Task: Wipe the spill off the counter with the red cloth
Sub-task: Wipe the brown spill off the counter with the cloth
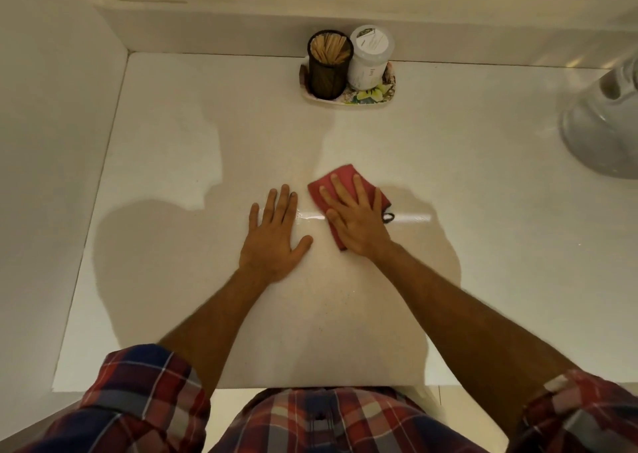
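Note:
A red cloth lies flat on the white counter, near its middle. My right hand presses down on the cloth with fingers spread, covering most of it. A small dark loop sticks out at the cloth's right edge. My left hand rests flat on the bare counter just left of the cloth, fingers apart and holding nothing. Between the two hands a thin wet streak glints; whether it is liquid or only a light reflection I cannot tell.
At the back stands a floral tray with a dark mesh cup of wooden sticks and a white jar. A white basin sits at the right edge. A wall closes the left side; the counter's front edge is by my waist.

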Motion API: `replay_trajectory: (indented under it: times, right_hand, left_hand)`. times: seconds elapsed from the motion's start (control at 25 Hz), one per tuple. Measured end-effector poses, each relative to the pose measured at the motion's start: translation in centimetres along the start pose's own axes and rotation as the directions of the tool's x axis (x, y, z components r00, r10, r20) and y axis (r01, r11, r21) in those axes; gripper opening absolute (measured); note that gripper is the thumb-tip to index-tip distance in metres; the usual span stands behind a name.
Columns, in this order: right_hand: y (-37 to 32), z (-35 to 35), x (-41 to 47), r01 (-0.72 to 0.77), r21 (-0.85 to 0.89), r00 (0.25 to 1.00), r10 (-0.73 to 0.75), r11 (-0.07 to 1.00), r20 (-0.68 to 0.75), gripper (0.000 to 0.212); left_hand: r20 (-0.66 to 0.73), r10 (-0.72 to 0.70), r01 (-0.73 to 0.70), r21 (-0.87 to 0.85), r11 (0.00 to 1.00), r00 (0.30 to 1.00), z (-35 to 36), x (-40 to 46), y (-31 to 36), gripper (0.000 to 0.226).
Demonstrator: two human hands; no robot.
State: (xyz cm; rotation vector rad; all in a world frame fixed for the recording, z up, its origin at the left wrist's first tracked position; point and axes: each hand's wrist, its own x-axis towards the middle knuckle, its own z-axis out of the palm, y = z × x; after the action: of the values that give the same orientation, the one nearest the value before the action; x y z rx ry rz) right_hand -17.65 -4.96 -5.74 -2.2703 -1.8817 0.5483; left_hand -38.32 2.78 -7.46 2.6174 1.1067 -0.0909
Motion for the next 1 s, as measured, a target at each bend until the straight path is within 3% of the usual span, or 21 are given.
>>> replay_trajectory:
  times: [0.16,0.32,0.44,0.64,0.8,1.0]
  right_hand:
    - [1.9,0.4,-5.5,0.01,0.044,0.997,-0.013,0.999,0.073,0.052]
    - [6.8,-1.2,-8.4,-0.186,-0.058,0.982,0.188,0.981,0.028,0.064]
    - [9.1,-2.6,-6.8,-0.292,-0.085,0.956,0.293,0.953,0.005,0.07]
    - [7.4,-2.6,1.3,-0.447,-0.055,0.893,0.441,0.893,-0.09,0.06]
    - [2.1,-1.4,5.9,-0.294,-0.071,0.955,0.29,0.953,-0.069,0.059]
    - [-3.6,0.9,2.6,0.109,-0.06,0.993,-0.106,0.992,0.046,0.055]
  left_hand:
    - [0.009,-0.004,0.003,0.013,1.0,1.0,-0.4,-0.2,0.0,0.087]
    - [-0.015,0.004,-0.004,-0.004,1.0,1.0,-0.2,-0.2,-0.1,0.086]
    - [-0.029,-0.002,0.002,-0.004,1.0,1.0,0.1,0.0,-0.1,0.087]
    - [-0.033,0.002,-0.003,-0.016,1.0,0.999,0.5,0.2,-0.1,0.088]
    - [-0.046,-0.003,0.001,-0.034,0.999,0.999,0.6,0.1,-0.2,0.09]
    - [-0.067,0.001,-0.01,-0.134,0.991,0.998,0.1,-0.1,-0.3,0.092]
